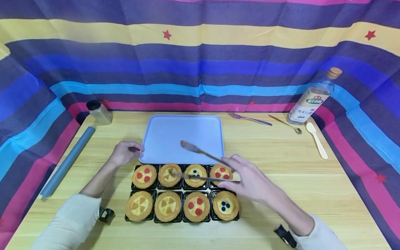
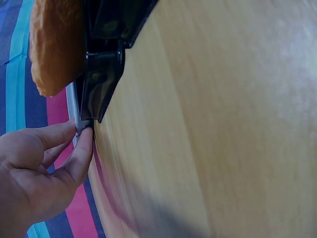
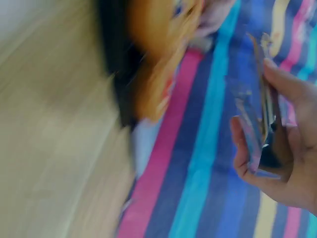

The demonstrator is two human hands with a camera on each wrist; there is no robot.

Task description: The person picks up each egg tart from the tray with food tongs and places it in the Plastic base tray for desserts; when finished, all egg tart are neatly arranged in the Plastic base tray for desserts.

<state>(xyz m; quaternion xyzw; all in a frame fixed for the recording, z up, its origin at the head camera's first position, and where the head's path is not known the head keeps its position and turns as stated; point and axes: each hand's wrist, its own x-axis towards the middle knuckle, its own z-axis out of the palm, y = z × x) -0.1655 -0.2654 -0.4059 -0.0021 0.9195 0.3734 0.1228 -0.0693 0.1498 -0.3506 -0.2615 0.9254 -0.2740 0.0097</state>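
Observation:
My left hand (image 1: 122, 152) pinches the left edge of the pale blue tray (image 1: 184, 139) between thumb and fingers; the left wrist view shows the fingertips on the tray's rim (image 2: 73, 106). Metal tongs (image 1: 209, 155) are gripped in my right hand (image 1: 250, 178), their arms spread apart and pointing left. One arm overlaps the tray in the head view, the other the back row of egg tarts. That row has a red-topped tart (image 1: 146, 176), one with tan wedges (image 1: 168, 180) and a blueberry one (image 1: 195, 168). Nothing shows between the tong tips.
A front row of tarts (image 1: 167, 206) sits in black plastic holders. Behind at left stand a black-lidded jar (image 1: 100, 113) and a blue-grey tube (image 1: 67, 163). Toward the right lie a fork (image 1: 250, 119), a thin spoon (image 1: 285, 124), a white spoon (image 1: 317, 140) and a leaning bottle (image 1: 309, 100).

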